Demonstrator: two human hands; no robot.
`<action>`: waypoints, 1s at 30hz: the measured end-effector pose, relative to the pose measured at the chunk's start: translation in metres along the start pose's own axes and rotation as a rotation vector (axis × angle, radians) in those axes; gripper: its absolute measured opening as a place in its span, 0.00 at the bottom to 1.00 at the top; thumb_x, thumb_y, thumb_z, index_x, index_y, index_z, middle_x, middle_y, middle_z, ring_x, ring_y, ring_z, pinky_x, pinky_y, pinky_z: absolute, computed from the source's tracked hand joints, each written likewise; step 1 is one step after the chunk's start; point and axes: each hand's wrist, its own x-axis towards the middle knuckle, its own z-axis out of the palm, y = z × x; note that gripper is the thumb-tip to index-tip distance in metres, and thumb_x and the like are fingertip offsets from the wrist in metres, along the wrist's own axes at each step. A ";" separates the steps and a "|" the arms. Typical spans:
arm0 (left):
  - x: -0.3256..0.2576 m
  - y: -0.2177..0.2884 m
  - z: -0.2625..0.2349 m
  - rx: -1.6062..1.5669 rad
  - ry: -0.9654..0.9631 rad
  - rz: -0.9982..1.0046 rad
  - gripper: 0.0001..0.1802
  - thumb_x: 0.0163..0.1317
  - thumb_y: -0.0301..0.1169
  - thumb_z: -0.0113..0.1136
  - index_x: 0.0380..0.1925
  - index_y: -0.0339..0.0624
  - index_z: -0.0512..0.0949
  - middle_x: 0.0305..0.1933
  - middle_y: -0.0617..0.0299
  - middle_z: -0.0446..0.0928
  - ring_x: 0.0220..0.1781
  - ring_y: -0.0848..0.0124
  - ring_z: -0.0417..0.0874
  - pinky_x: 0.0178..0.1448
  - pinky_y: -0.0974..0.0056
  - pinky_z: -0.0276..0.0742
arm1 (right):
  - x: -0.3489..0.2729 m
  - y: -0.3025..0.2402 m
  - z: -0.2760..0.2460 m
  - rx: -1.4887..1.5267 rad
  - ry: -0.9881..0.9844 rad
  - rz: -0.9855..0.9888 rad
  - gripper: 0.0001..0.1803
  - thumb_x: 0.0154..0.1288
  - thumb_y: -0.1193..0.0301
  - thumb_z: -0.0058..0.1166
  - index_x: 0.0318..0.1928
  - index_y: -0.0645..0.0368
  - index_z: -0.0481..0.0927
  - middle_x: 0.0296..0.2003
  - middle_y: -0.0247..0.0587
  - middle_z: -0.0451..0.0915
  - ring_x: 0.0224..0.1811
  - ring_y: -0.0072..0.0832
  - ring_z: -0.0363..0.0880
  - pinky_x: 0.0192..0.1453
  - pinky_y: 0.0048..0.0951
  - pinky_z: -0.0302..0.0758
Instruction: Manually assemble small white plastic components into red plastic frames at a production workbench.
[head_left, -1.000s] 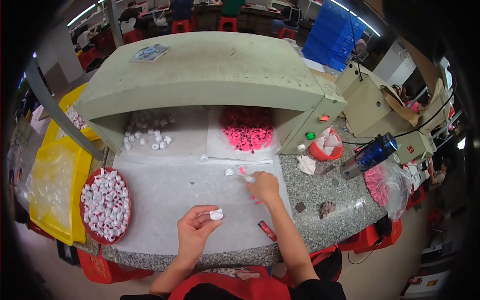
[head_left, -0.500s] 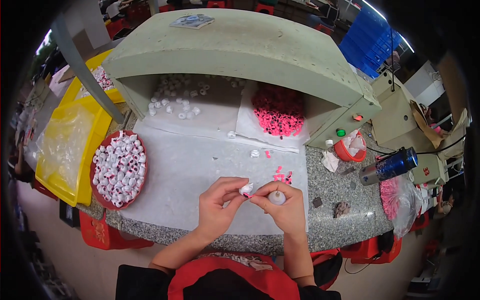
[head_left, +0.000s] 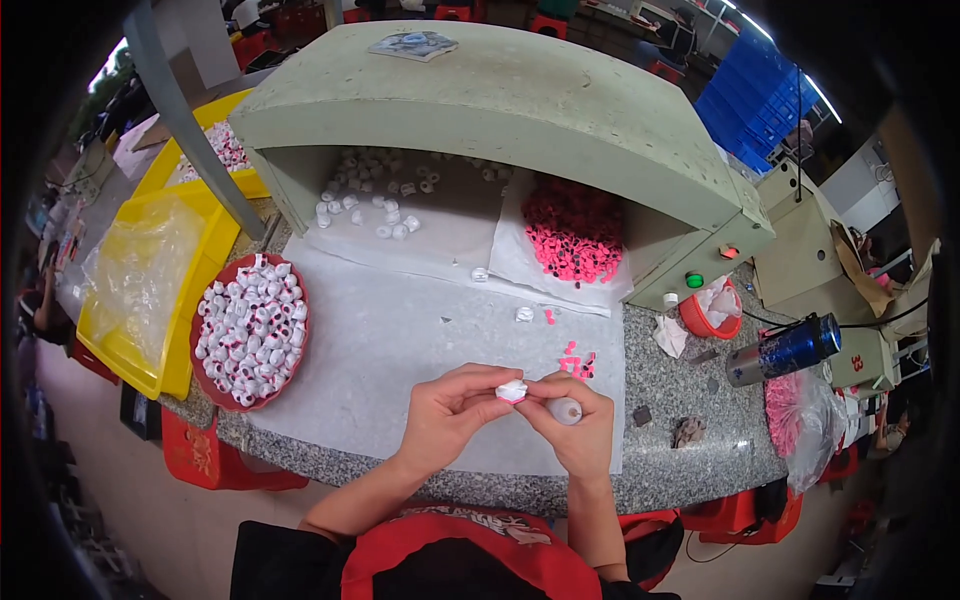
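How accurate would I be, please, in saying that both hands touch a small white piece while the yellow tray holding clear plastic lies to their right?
Only the side is wrong: the head view shows that yellow tray to the left of both hands.

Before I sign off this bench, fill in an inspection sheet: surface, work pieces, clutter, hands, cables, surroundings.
Surface: speckled worktop, partly under a white sheet.
Work pieces: small white piece at the fingertips of both hands; pink pieces loose on the sheet; pink pile under the hood; red bowl heaped with white pieces.
Clutter: blue-and-silver flask, red tub of crumpled white material, crumpled wad.
Hands: left hand pinches the white piece; right hand touches it and holds a small translucent bottle.
Cables: black cable near the flask.
Surroundings: yellow tray left, blue crates behind, red stool below.
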 end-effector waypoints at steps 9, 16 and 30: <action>0.004 -0.012 -0.005 0.178 0.070 0.098 0.14 0.54 0.13 0.53 0.42 0.30 0.75 0.45 0.50 0.74 0.47 0.65 0.77 0.51 0.66 0.76 | 0.015 0.012 -0.002 0.065 -0.051 0.065 0.09 0.46 0.82 0.63 0.31 0.64 0.80 0.27 0.35 0.78 0.29 0.17 0.74 0.33 0.16 0.69; 0.003 -0.037 0.005 0.007 0.006 0.029 0.13 0.57 0.19 0.53 0.43 0.32 0.73 0.41 0.58 0.76 0.44 0.74 0.77 0.50 0.70 0.72 | 0.000 0.016 -0.011 0.022 0.075 0.238 0.08 0.46 0.81 0.59 0.30 0.68 0.77 0.21 0.37 0.74 0.23 0.20 0.70 0.28 0.19 0.67; 0.001 -0.013 -0.006 -0.092 0.023 -0.208 0.18 0.58 0.23 0.55 0.50 0.38 0.71 0.37 0.59 0.77 0.39 0.76 0.78 0.45 0.71 0.74 | 0.004 0.034 -0.002 -0.233 0.054 -0.290 0.08 0.47 0.85 0.57 0.31 0.65 0.76 0.32 0.43 0.77 0.33 0.28 0.73 0.36 0.26 0.71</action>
